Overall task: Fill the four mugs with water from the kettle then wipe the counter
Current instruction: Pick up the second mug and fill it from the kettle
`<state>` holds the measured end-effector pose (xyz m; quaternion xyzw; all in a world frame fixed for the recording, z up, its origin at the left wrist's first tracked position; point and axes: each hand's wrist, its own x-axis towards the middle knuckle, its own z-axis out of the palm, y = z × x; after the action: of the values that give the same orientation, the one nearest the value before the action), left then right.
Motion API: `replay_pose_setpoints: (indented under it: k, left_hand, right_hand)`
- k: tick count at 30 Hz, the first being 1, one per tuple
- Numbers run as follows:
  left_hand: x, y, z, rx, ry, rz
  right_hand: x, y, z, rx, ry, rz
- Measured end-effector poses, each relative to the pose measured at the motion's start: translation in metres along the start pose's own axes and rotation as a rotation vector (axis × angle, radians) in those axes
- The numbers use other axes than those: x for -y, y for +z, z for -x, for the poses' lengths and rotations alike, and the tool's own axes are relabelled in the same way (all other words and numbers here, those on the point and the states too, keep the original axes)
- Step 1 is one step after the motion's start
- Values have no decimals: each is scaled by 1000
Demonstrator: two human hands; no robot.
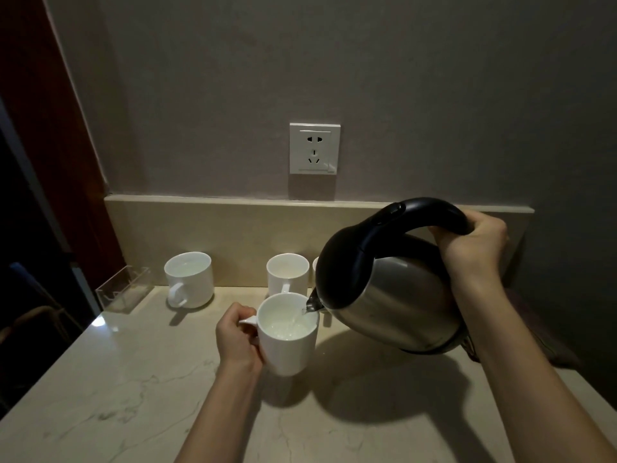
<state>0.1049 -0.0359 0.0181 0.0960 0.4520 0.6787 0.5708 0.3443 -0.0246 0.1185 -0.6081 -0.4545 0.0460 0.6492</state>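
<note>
My right hand (474, 242) grips the black handle of a steel kettle (390, 295), tilted left with water running from its spout. The stream falls into a white mug (290, 342) that my left hand (238, 335) holds by the handle above the marble counter (133, 389). That mug is partly filled. A second white mug (190, 279) stands at the back left with water in it. A third mug (287, 272) stands behind the held one. Only the rim of a fourth mug (315, 265) shows beside the kettle.
A clear acrylic holder (123, 289) sits at the counter's back left corner. A wall socket (315, 148) is above the low backsplash. A dark brown cloth (541, 332) lies at the right, behind my right forearm. The counter's left edge drops off beside a dark doorway.
</note>
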Motion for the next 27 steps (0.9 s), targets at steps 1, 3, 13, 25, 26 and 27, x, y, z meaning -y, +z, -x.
replay_pose_setpoints:
  k: [1, 3, 13, 25, 26, 27]
  left_hand:
    - [0, 0, 0, -1, 5, -1]
    - [0, 1, 1, -1, 9, -3]
    - [3, 1, -6, -2, 19, 4]
    - [8, 3, -6, -3, 52, -51]
    - [8, 3, -6, -2, 58, -49]
    - [9, 3, -7, -1, 61, -51]
  right_hand:
    - [-1, 0, -1, 3, -1, 0]
    - [-2, 0, -1, -2, 2, -4]
    - [-8, 0, -5, -13, 5, -8]
    - [-19, -1, -7, -7, 5, 35]
    - [-19, -1, -7, -7, 11, 37]
    - [-20, -1, -7, -7, 17, 39]
